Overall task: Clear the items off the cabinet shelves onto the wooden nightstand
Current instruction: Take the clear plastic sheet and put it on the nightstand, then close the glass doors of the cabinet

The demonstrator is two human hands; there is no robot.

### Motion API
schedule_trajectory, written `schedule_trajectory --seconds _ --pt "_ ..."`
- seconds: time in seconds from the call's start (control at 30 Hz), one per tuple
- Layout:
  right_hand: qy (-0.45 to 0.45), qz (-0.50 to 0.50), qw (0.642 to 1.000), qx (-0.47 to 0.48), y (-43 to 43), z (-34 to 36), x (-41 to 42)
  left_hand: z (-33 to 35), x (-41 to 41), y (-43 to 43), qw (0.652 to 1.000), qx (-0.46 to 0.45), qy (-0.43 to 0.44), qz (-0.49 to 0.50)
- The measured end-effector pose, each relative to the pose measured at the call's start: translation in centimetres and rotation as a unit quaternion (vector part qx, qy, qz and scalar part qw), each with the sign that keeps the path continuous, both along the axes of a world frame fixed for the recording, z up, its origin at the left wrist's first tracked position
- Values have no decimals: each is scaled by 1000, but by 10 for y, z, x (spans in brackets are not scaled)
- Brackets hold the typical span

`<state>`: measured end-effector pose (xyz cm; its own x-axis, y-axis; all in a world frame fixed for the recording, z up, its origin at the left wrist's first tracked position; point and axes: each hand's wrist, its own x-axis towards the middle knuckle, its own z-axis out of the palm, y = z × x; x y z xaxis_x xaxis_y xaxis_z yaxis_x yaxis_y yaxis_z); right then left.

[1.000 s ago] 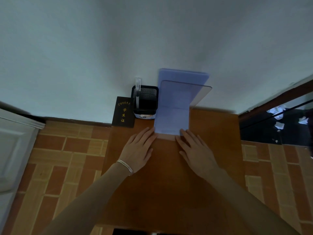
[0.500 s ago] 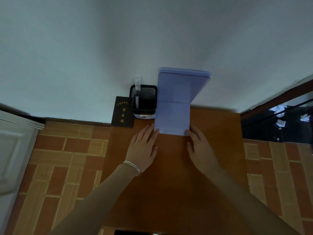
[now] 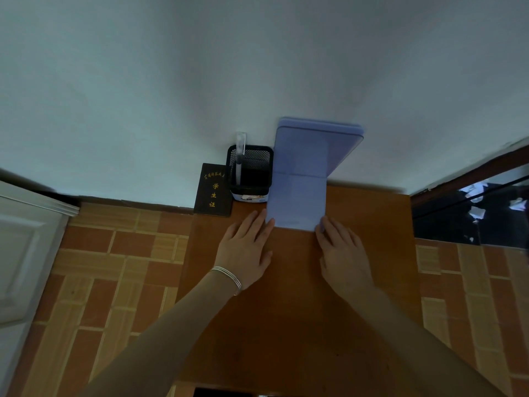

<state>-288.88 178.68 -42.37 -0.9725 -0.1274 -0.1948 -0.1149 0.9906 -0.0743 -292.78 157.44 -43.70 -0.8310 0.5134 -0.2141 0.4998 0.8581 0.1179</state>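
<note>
Head view, the only one: the wooden nightstand (image 3: pixel 300 296) sits against a pale wall. At its back edge a lilac folder (image 3: pixel 297 179) stands propped: the lower flap lies on the wood, the upper part leans back on the wall. Just left of it is a black mesh pen pot (image 3: pixel 250 173) with one pen (image 3: pixel 240 156) in it. Left of that, a dark booklet (image 3: pixel 213 190) with gold characters stands against the wall at the nightstand's back-left corner.

The left hand (image 3: pixel 246 253) lies flat on the wood, fingers spread and uncurled, fingertips touching the folder's near-left corner. The right hand (image 3: pixel 342 253) is the same at the near-right corner, fingers extended, not clasping anything. Neither hand grips; both only press or steady the flap's front edge.

The cabinet and its shelves are out of frame, so how much is left to clear cannot be told. Three items are already on the nightstand.

Risks, as judgement:
- The folder is held up by its lean alone. When the hands let go, the lower flap may slide forward on the smooth wood and the whole thing fold flat.
- If it tips left, it hits the pen pot, which could then push the booklet off the corner.
- The booklet stands right at the edge, so a small nudge may drop it to the tiled floor (image 3: pixel 114 267).
</note>
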Motion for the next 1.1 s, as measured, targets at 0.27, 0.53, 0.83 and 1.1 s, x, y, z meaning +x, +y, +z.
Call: schedule_trajectory --seconds 0.27,0.53,0.83,1.1 --pt "-57 15 998 33 -5 16 -1 20 4 6 997 -69 -34 18" --pt "5 55 998 11 -12 117 1 132 23 -14 999 17 29 16" --pt "137 95 986 -2 -28 324 -26 333 -7 -50 982 65 175 27" --pt "238 160 958 -1 -67 479 -47 478 -11 -97 960 68 264 65"
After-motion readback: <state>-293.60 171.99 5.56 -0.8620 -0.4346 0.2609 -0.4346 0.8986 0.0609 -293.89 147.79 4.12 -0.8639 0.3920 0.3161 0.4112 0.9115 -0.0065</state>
